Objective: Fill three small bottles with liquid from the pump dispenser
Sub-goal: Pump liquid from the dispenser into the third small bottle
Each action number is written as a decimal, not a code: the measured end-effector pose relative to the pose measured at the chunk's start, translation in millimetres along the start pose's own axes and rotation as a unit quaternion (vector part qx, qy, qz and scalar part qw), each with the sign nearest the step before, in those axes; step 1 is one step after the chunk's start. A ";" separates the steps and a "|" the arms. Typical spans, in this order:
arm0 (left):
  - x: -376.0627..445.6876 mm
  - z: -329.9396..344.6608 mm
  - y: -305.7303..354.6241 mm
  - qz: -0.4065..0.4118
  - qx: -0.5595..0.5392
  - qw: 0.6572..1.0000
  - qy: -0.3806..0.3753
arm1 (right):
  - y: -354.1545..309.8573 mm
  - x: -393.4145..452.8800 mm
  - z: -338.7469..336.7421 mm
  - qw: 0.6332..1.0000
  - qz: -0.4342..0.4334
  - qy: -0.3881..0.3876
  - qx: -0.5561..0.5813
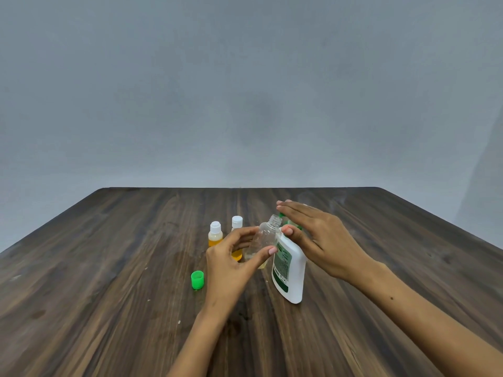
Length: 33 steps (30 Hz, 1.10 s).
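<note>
While the left hand (234,257) grips the clear small bottle (265,239) between curled fingers and thumb, that bottle tilts with its long axis leaning up and to the right, its open threaded neck pointing toward the green pump head (285,220) of the white pump dispenser (290,270). A little pale liquid sits at the bottle's lower end. It lies just right of the left palm, the thumb across its near side and the fingers behind it. The right hand (315,232) lies flat with straight fingers over the pump head, its thumb beside the bottle's shoulder; whether the palm presses down I cannot tell. The dispenser stands upright near the middle of the wooden table (109,295), touching or just beside the held bottle. Two capped bottles with yellow liquid, one (215,234) to the left and one (236,227) partly behind the left hand, stand closer to the far edge. A green cap (198,279) lies on the surface, left of the left wrist.
</note>
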<state>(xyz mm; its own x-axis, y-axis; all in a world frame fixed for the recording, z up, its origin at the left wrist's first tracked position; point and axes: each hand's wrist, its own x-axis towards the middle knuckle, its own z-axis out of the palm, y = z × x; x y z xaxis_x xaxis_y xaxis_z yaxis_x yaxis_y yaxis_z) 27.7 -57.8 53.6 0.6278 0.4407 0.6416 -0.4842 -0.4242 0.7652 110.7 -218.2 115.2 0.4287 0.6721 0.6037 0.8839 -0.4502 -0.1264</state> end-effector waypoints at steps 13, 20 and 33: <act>-0.8 -0.4 -1.8 0.004 -0.003 1.000 0.000 | -2.8 -2.0 2.3 1.000 -0.004 0.024 0.012; -0.6 0.0 -2.5 0.001 0.007 1.000 -0.001 | 0.4 -1.6 1.1 1.000 -0.005 0.013 0.000; -0.5 1.0 -3.5 -0.010 -0.002 1.000 0.007 | -0.5 -0.4 1.6 0.999 -0.014 0.013 -0.030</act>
<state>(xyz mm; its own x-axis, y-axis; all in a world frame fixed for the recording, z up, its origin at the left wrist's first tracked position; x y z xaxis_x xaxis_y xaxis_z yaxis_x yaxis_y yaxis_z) 29.7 -57.3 50.6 0.6294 0.4602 0.6262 -0.4730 -0.4124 0.7786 110.4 -217.4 113.8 0.3986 0.6698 0.6264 0.8823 -0.4664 -0.0628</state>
